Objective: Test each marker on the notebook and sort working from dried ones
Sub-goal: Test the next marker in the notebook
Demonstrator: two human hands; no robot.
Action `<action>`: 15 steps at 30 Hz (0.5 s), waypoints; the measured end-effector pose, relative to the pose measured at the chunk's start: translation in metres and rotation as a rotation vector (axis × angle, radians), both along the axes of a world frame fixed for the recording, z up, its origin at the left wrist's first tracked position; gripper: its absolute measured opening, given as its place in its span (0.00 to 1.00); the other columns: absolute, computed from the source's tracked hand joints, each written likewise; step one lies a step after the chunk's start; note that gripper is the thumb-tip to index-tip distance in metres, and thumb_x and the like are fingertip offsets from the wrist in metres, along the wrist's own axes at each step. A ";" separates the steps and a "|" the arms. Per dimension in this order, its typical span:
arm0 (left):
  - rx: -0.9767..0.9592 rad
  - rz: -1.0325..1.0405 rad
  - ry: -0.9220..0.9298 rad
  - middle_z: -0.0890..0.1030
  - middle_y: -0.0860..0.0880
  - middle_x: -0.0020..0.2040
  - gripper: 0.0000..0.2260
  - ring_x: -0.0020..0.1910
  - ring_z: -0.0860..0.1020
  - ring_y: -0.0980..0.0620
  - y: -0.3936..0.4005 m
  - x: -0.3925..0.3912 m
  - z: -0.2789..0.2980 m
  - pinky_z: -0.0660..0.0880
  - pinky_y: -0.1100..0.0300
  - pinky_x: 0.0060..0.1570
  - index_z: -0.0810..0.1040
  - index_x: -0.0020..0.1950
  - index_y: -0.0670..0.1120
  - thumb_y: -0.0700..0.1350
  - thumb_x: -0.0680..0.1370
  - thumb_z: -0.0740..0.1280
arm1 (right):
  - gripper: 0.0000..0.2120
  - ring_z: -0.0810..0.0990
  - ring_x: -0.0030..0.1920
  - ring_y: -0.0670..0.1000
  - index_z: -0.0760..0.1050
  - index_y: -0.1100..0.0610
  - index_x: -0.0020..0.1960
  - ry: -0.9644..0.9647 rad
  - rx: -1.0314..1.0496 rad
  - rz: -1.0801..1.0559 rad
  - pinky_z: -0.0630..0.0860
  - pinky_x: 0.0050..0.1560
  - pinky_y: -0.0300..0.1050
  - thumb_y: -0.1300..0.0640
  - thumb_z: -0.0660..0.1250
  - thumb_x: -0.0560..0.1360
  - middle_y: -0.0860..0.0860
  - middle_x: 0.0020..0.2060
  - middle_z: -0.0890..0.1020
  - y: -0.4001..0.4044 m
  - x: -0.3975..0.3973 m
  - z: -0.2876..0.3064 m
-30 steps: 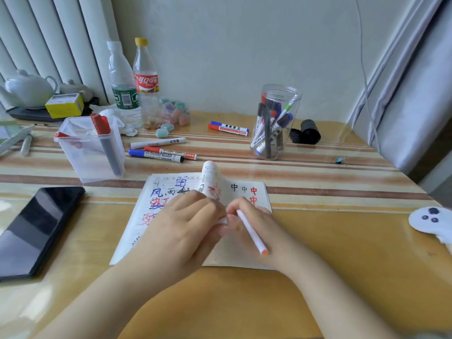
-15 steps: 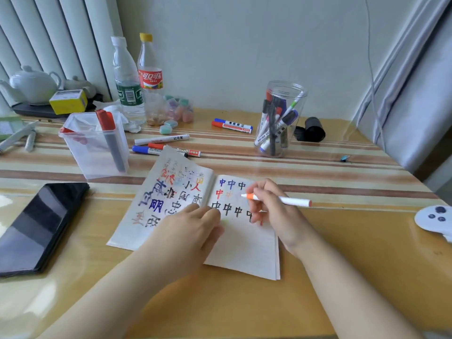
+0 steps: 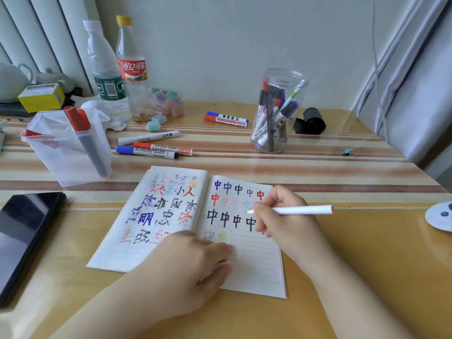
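While the notebook is lying open: field lines below.

Notebook: notebook (image 3: 254, 263) is lying open on the wooden table (image 3: 354, 277), both pages showing; left page is carrying mixed coloured characters, right page is carrying rows of one repeated character in blue, black, red and fainter tints.
Right hand: right hand (image 3: 286, 223) is gripping a thin white marker (image 3: 303, 209), fingers curled round the barrel near the orange tip; tip is pointing left, over the right page by the second row; whether it is touching the paper, cannot tell.
Left hand: left hand (image 3: 193, 270) is resting palm-down across the lower spine, fingers loosely bent and pressing the pages flat, holding nothing.
Hands: staying apart, one on each side of the right page's lower half.
Jar: clear round jar (image 3: 281, 77) is standing behind the notebook, holding a bunch of markers upright and leaning.
Tub: clear square tub (image 3: 56, 167) is sitting to the left, with a red-capped grey marker (image 3: 85, 140) leaning inside.
Loose markers: white marker (image 3: 149, 137), red whiteboard marker (image 3: 162, 148) and blue whiteboard marker (image 3: 146, 151) are lying together between tub and jar; another red-and-blue pair (image 3: 226, 118) is lying farther back.
Background: two plastic bottles (image 3: 107, 77), pastel erasers, a yellow box (image 3: 41, 97) and a teapot are sitting along the wall.
Phone: dark phone (image 3: 22, 238) is lying at the left edge.
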State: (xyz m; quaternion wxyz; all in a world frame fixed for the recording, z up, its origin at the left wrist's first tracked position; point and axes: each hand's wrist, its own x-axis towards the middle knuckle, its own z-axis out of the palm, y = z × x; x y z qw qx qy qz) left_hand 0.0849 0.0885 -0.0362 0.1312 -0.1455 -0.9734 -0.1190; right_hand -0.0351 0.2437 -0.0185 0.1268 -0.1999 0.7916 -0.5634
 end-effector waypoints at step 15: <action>-0.001 -0.003 0.044 0.73 0.54 0.26 0.12 0.24 0.72 0.53 0.010 -0.012 -0.009 0.69 0.61 0.24 0.78 0.46 0.49 0.53 0.74 0.58 | 0.12 0.73 0.28 0.50 0.69 0.58 0.34 0.046 0.019 -0.038 0.67 0.31 0.42 0.59 0.70 0.71 0.50 0.23 0.75 0.001 0.005 -0.020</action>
